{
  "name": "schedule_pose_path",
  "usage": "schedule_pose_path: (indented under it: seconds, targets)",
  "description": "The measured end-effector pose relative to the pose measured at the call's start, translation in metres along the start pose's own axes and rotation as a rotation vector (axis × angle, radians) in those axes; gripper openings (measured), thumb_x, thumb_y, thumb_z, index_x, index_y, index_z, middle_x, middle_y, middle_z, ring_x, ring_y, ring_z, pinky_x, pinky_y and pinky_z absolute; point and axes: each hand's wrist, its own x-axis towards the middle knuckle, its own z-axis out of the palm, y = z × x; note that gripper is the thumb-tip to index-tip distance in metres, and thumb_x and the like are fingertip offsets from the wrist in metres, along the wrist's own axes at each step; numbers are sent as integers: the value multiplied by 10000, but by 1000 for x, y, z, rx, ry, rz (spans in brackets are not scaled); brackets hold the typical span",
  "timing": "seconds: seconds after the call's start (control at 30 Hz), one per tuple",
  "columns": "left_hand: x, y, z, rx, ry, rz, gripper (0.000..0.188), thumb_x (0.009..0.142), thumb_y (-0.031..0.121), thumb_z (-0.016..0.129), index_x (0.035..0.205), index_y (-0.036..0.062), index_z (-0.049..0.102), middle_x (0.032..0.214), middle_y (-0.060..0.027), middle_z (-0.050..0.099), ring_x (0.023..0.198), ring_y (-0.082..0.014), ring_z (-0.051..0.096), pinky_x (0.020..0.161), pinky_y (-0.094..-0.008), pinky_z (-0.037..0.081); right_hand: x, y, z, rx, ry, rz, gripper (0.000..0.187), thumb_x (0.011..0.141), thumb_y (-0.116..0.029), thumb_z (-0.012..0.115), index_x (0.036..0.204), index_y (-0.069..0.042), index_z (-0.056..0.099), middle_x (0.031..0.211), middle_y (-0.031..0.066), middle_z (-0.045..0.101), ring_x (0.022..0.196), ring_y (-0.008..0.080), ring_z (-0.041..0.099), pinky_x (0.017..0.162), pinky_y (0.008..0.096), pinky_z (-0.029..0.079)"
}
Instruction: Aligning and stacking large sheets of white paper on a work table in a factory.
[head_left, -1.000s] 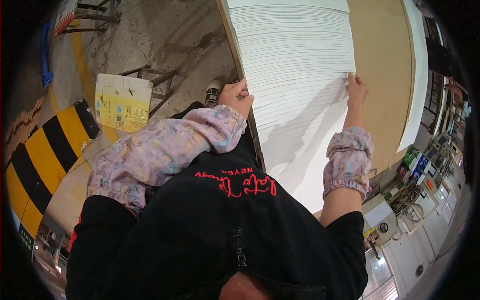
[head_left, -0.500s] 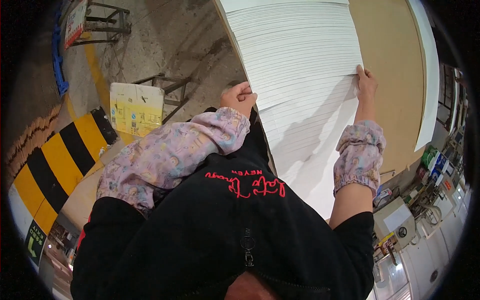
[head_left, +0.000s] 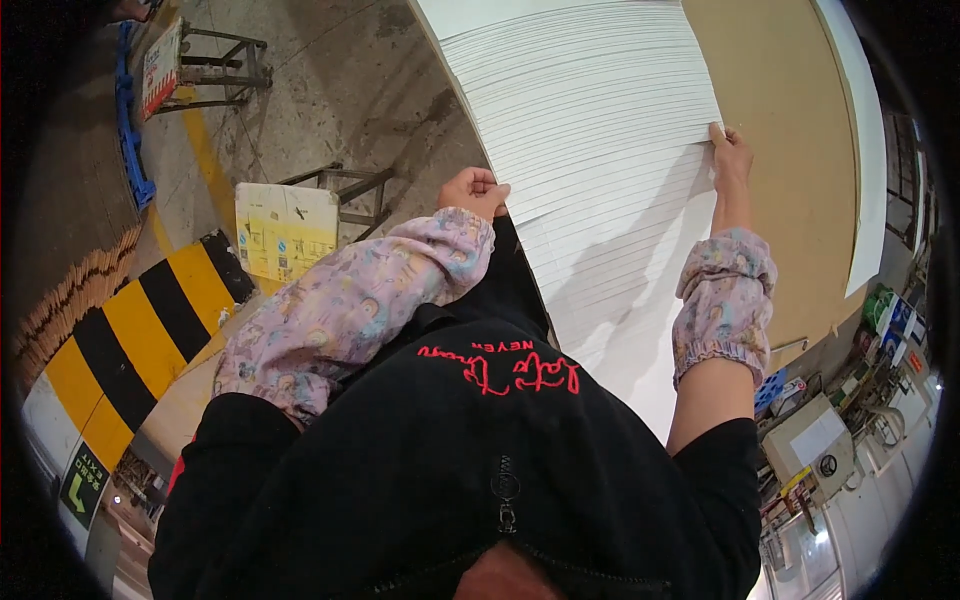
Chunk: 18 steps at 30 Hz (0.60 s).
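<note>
A long spread of overlapping white paper sheets (head_left: 600,100) lies in front of me, their edges forming many close, narrow steps. At the left side of the spread, my left hand (head_left: 474,192) is closed, with thumb and curled fingers pinching the sheet edge. My right hand (head_left: 733,157) grips the right edge of a sheet, its thumb on top and its fingers partly hidden. Both forearms wear patterned pink sleeve covers. Shadows of my right arm fall across the lower sheets, whose near end runs under my black top.
The sheets rest on a brown board (head_left: 780,110), with another white strip (head_left: 868,200) along its far right. To the left stand a stool with a yellow-and-white cardboard top (head_left: 287,230), a second stool (head_left: 225,65) and a black-and-yellow striped barrier (head_left: 150,330). Machinery (head_left: 815,445) stands at lower right.
The view has shifted slightly. Both hands keep their grip at the sheet edges, and the paper looks much the same.
</note>
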Motion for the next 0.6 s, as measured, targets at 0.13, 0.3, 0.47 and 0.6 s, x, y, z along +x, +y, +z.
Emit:
schedule_pose_path:
  seconds: [0.13, 0.3, 0.47, 0.6]
  targets:
    - [0, -1, -1, -14, -20, 15, 150, 703, 9, 639, 815, -25, 546, 695, -55, 568, 585, -98, 562, 489, -216, 500, 3, 2, 0, 70, -31, 23, 230, 745, -129, 654, 908, 23, 598, 806, 59, 597, 703, 122, 541, 614, 244, 429]
    - [2, -4, 0, -9, -32, 47, 151, 726, 17, 635, 826, -25, 530, 702, -71, 582, 567, -113, 571, 494, -220, 483, 9, 5, -6, 33, -59, 34, 202, 759, -138, 644, 884, 15, 599, 797, 55, 592, 697, 117, 534, 610, 247, 424]
    - [0, -5, -1, -25, -66, 62, 130, 735, 19, 629, 816, -23, 537, 697, -64, 578, 584, -114, 572, 501, -221, 494, 10, 11, -9, 122, -70, 40, 193, 762, -138, 644, 880, 8, 601, 796, 54, 594, 689, 114, 533, 605, 243, 419]
    - [3, -5, -3, -99, -63, 33, 127, 737, 31, 633, 809, -18, 541, 694, -62, 576, 590, -113, 573, 499, -223, 497, 4, 12, -9, 132, -88, 46, 194, 739, -121, 669, 870, 5, 603, 778, 42, 595, 673, 106, 528, 590, 229, 418]
